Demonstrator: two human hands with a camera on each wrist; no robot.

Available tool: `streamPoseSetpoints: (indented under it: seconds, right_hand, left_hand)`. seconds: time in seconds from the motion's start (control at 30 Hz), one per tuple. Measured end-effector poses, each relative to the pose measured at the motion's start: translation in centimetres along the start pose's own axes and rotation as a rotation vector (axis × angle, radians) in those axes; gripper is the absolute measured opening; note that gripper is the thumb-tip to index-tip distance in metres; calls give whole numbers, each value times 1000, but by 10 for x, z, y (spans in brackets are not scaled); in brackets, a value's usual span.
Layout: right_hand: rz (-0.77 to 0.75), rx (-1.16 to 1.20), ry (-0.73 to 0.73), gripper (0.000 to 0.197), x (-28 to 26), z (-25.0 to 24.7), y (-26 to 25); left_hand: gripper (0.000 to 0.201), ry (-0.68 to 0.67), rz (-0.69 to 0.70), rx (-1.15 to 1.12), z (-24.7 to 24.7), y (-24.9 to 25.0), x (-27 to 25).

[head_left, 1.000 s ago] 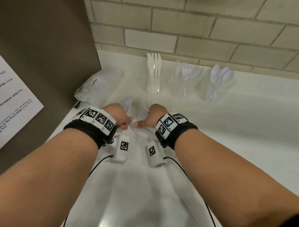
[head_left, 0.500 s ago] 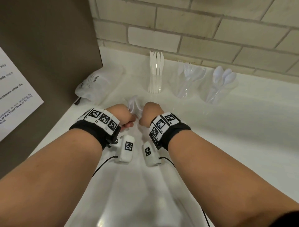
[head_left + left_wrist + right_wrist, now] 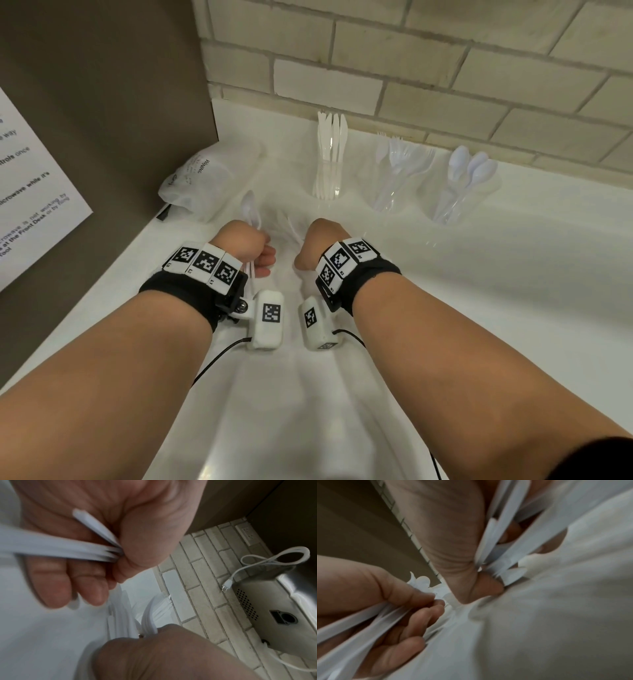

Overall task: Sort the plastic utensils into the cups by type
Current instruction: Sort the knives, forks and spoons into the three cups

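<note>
Pale brick wall [image 3: 428, 68] stands behind the white counter [image 3: 513, 291] where you work, and a brown panel [image 3: 102, 102] closes the side beyond your left hand.

Your left hand [image 3: 245, 245] is closed in a fist around a bundle of white utensils [image 3: 56, 547]; the thumb presses their handles against the curled fingers [image 3: 51, 582]. One spoon [image 3: 249, 209] sticks up out of this fist, away from you. Your right hand [image 3: 320, 241] is just beside the left one, not touching it in the head view, and it also grips several white utensils [image 3: 501, 524], its fingers curled round the handles. The pictures from the wrists are blurred, so you cannot tell which types each hand holds, except the spoon.

Beyond your hands, near the wall, three clear cups stand in a row. The knife cup [image 3: 327, 181] is straight ahead of the right hand. The fork cup [image 3: 387, 192] is further to the right of it, and the spoon cup [image 3: 452, 202] is the furthest to the right. Each cup holds only its own type, standing up.

A crumpled clear bag [image 3: 205, 174] lies beyond the left hand, against the panel.
</note>
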State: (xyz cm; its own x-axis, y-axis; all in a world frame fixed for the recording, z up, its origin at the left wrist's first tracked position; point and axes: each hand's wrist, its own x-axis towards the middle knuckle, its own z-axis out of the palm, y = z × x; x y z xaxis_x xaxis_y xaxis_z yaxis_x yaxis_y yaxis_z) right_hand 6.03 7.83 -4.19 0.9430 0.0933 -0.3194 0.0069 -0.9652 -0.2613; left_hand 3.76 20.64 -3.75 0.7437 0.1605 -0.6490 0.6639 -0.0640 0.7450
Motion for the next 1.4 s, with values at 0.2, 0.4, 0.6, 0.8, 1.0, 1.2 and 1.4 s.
streamPoseSetpoints:
  seconds: [0.2,0.4,0.6,0.8,1.0,1.2,1.4]
  right_hand:
    - [50,344,-88,18,-13,-23,19]
    - [-16,1429,99,11,-38,-65,25]
    - [-171,1537,257,15,-45,-67,15]
    - [-279,1503,301,18,-41,-56,15]
    - [-350,1515,153,41,-41,-45,17]
    - [-271,1359,120,17,-38,-45,18]
    - [-403,1040,18,25,-39,-31,19]
  left_hand:
    - [18,-102,64,-226,2,-9,-4]
    - [22,-418,32,-412,9,-11,-11]
    - [30,-660,17,-306,20,-2,-21]
    - [32,-575,-83,-288,19,1,-19]
    - [30,-543,20,-364,17,8,-21]
    - [33,-518,300,-409,15,11,-23]
    - [36,-397,497,-449,26,19,-34]
